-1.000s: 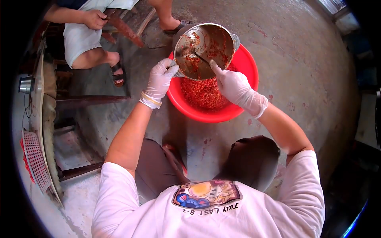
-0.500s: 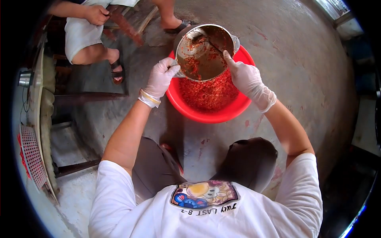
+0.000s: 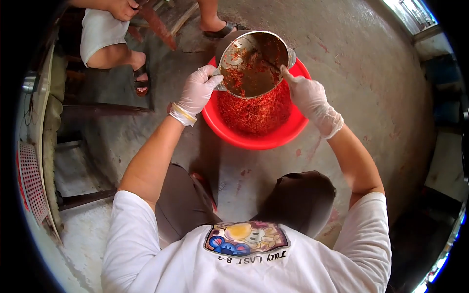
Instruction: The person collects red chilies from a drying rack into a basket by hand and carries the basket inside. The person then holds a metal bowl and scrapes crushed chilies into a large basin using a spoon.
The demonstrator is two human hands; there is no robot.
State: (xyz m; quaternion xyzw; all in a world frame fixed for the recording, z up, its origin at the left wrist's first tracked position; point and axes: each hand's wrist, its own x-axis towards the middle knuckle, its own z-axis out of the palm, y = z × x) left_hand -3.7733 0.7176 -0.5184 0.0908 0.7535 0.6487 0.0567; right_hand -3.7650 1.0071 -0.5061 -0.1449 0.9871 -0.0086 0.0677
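Note:
A steel pot (image 3: 254,61), its inside smeared with red chili bits, is tilted over a red plastic basin (image 3: 254,139) on the concrete floor. The basin holds a heap of chopped red chili (image 3: 254,112). My left hand (image 3: 198,90), in a white glove, grips the pot's handle at its left rim. My gloved right hand (image 3: 310,97) is at the pot's right rim, holding a thin utensil (image 3: 268,63) that reaches into the pot against the chili stuck there.
Another person's bare legs in sandals (image 3: 141,80) and a hand (image 3: 119,7) are at the top left, beside wooden furniture (image 3: 97,110). A perforated white panel (image 3: 31,180) stands at the far left. My knees (image 3: 298,198) are below the basin.
My right hand moved from the pot's lower middle to its right rim, dragging the utensil across the inside. The pot stays tilted over the basin.

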